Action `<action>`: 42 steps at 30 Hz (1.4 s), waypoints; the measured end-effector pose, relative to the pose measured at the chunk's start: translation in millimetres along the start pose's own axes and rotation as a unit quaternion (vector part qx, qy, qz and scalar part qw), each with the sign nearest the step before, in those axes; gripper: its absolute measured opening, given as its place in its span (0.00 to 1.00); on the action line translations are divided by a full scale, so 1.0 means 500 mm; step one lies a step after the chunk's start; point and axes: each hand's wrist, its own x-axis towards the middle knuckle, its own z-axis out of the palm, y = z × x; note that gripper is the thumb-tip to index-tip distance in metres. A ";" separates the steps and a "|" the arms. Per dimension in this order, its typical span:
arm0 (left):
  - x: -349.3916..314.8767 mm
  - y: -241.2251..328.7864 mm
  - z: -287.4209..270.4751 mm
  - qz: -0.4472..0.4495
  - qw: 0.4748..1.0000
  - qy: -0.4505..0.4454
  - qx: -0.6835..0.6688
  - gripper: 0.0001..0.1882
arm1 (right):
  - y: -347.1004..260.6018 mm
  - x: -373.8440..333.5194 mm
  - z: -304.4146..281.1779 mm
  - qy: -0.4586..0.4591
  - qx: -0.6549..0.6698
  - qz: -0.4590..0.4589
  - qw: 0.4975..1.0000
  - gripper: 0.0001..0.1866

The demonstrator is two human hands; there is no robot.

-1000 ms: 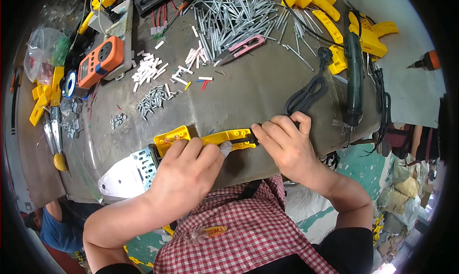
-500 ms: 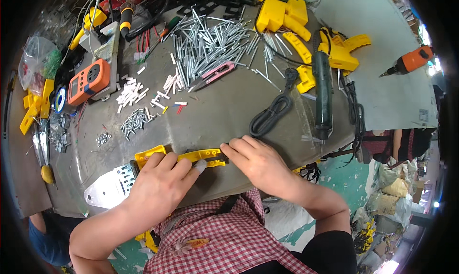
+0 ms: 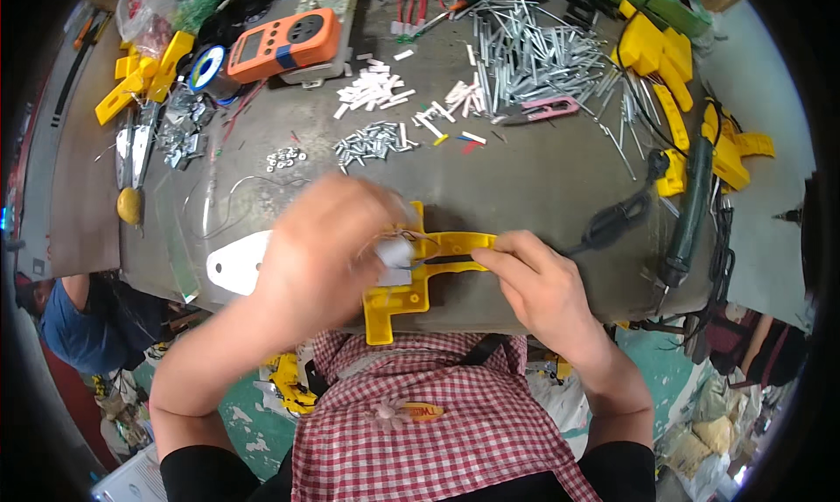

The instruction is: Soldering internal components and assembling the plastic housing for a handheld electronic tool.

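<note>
Right hand (image 3: 541,285) was curled nearly closed, pinching the handle end of the yellow housing (image 3: 422,294), partly covered by the left hand (image 3: 331,244), whose hold could not be told for blur; light, stiff plastic was suggested, best gripped by that handle.

Bright yellow is shown by the housing (image 3: 420,299), along whose handle a black strip (image 3: 448,259) is seen. The apron (image 3: 420,449) is patterned in red-and-white checks and is flanked by black sleeves (image 3: 206,474). The worktop (image 3: 516,174) is coloured dull grey-brown. The orange meter (image 3: 273,49) is marked with blue; silver is displayed by the bolts (image 3: 534,64), white by the short tubes (image 3: 372,91). The floor (image 3: 248,419) is coloured green, blotched with white.
</note>
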 end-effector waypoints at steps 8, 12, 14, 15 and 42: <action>-0.054 0.125 0.116 0.116 0.963 -0.131 0.206 0.17 | -0.020 0.016 -0.008 -0.040 0.036 0.108 0.993 0.08; -0.047 0.121 0.128 0.108 0.956 -0.112 0.248 0.17 | -0.019 0.026 -0.012 -0.064 0.018 0.095 0.993 0.08; -0.058 0.115 0.143 0.112 0.953 -0.098 0.265 0.16 | -0.022 0.029 -0.010 -0.067 0.008 0.075 0.995 0.08; -0.061 0.112 0.149 0.118 0.949 -0.084 0.280 0.16 | -0.024 0.028 -0.012 -0.067 0.016 0.095 0.993 0.08; -0.062 0.109 0.170 0.149 0.946 -0.062 0.280 0.22 | -0.047 0.132 -0.023 -0.260 0.046 -0.015 0.964 0.33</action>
